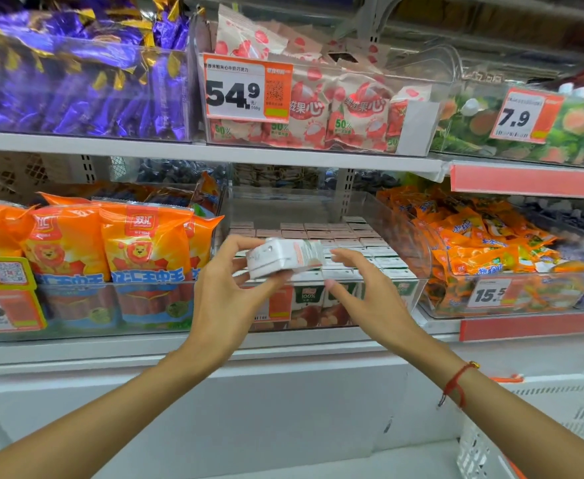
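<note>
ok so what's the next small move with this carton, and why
Probably close the right hand on the free end of the small white carton. The left hand pinches it on its side above the clear bin, where rows of cartons stand upright, so it likely needs turning before going in.

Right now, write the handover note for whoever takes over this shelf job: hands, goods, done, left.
Left hand grips a small white carton, tilted, over the clear bin.
Right hand is open beside it, not holding it.
Done: rows of cartons already stand in the bin.
Left: probably seat the held carton among them; whether it is going in or coming out, I cannot tell.
</note>
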Demonstrator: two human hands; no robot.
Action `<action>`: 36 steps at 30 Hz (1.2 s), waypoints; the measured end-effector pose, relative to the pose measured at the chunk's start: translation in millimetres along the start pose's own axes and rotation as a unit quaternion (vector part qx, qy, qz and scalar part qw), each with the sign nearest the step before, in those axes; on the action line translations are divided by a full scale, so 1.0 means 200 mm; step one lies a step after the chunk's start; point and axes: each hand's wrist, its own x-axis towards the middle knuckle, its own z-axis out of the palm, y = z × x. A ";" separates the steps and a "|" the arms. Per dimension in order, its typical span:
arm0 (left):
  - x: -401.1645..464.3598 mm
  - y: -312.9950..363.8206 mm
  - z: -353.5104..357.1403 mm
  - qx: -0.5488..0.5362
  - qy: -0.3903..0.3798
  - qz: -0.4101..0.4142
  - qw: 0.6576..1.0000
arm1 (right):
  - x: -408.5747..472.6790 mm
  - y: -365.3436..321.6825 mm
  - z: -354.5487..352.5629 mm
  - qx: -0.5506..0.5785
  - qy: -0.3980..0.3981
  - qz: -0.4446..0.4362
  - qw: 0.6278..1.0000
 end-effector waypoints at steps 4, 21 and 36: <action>0.19 -0.06 0.08 0.005 0.043 -0.032 0.999 | 0.08 0.12 -0.01 -0.214 -0.025 0.003 0.976; 0.61 -0.17 0.14 0.396 -0.262 0.035 0.880 | 0.08 0.18 0.02 -0.272 -0.028 -0.023 0.962; 0.63 -0.44 0.28 0.396 -0.398 -0.040 0.827 | 0.08 0.17 0.02 -0.279 -0.033 -0.022 0.959</action>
